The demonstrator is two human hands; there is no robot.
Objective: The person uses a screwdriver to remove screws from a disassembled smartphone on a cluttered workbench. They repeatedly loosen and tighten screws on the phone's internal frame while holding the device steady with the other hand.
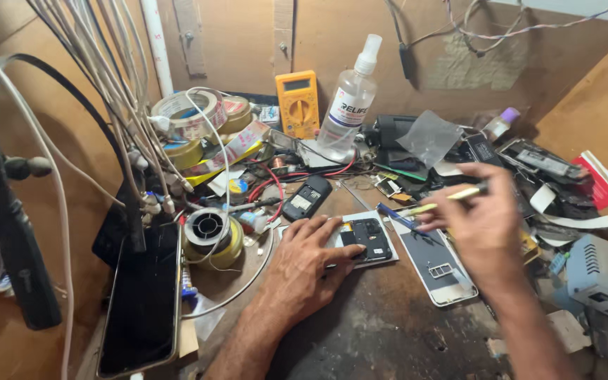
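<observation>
We press our left hand (307, 264) flat on the dark, worn surface (388, 331), fingers spread, the fingertips (350, 252) resting on an opened phone (367, 239) that lies in the middle of the scene with its dark insides showing. Our right hand (483, 222) hovers just right of it, fingers pinched around a thin yellow tool (452, 197) whose tip points left toward the phone. Between the hands, a white back cover (438, 264) lies flat, and a blue tool (394, 214) rests at its far end. A small black phone (306, 197) lies just beyond the left hand. To the left, a solder spool (211, 236) stands near a large dark phone (142, 302). Far off we see a yellow multimeter (297, 103), a clear spray bottle (350, 95) and tape rolls (190, 116).
</observation>
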